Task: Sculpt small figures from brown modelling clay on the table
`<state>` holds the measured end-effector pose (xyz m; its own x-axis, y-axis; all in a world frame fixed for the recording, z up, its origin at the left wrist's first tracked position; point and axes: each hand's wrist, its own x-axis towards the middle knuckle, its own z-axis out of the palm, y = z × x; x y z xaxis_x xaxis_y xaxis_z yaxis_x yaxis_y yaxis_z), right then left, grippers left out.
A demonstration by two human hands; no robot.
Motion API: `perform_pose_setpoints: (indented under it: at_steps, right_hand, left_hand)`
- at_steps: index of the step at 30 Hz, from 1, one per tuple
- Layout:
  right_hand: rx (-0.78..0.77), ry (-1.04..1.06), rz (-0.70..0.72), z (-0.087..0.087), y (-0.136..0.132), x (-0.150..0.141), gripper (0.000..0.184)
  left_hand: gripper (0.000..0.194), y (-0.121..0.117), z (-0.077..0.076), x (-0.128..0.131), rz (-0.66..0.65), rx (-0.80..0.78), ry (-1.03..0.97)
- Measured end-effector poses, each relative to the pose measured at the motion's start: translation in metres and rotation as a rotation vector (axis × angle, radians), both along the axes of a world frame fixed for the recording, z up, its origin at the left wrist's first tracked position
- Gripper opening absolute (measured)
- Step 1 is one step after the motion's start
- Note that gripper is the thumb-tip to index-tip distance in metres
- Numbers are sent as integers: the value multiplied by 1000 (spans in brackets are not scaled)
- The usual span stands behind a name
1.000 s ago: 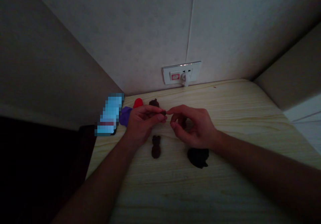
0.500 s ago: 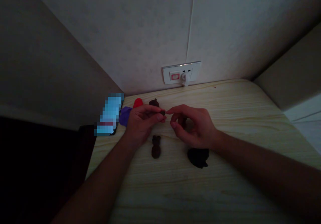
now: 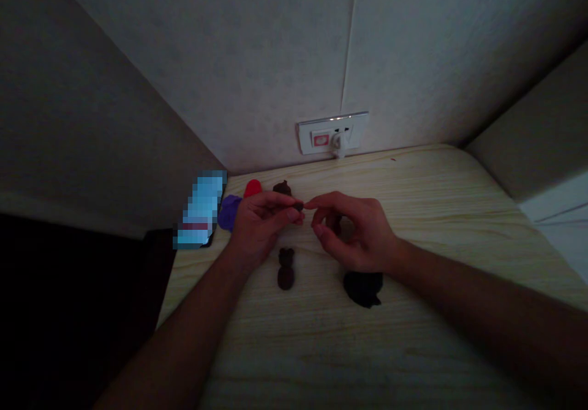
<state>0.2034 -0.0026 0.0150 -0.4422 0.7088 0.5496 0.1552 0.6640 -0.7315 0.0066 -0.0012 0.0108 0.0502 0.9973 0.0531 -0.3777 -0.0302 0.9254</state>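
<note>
From where I stand, both forearms reach in over the pale wood-grained tabletop (image 3: 413, 195), and the hands meet near its middle. The left hand (image 3: 261, 229) is turned thumb-side up, its thumb and fingertips pinching a small dark brown clay-like piece (image 3: 298, 206) above the table. The right hand (image 3: 361, 232) comes in from the other side, index finger stretched out so its tip touches or nearly touches that piece, thumb and other fingers curled. A dark patch shows inside the curl; I can't tell whether that hand grips anything.

Compared with a second ago, hardly anything differs: both hands keep the same pose, and everything on the table lies where it did.

Counting up, there is one brown clay-like figure (image 3: 285, 270) of two joined rounds topped by two small bumps, lying nearer the person than the hands. There are four loose lumps: one black and flattened (image 3: 364, 288), one purple (image 3: 228, 212), one bright red and rounded (image 3: 253, 188), one dark brown (image 3: 282, 187). One black-edged phone with a lit, blurred-out screen (image 3: 202, 208) lies at the left edge.
</note>
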Motion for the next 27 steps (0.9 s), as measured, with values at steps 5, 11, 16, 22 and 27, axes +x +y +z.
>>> perform_pose_setpoints:
  at_steps: [5, 11, 16, 22, 27]
  right_hand:
    - [-3, -6, 5, 1, 0, 0, 30]
    - [-2, 0, 12, 0, 1, 0, 31]
    - [-4, -5, 6, 0, 0, 1, 31]
    - [-1, 3, 17, 0, 0, 1, 31]
    - [12, 10, 29, -1, 0, 1, 32]
  left_hand:
    - [22, 0, 0, 0, -1, -7, -1]
    - [22, 0, 2, 0, -3, -19, -6]
    - [23, 0, 0, 0, 0, -19, 2]
    - [21, -1, -1, -1, -17, 1, -13]
    - [23, 1, 0, -1, -7, -13, -11]
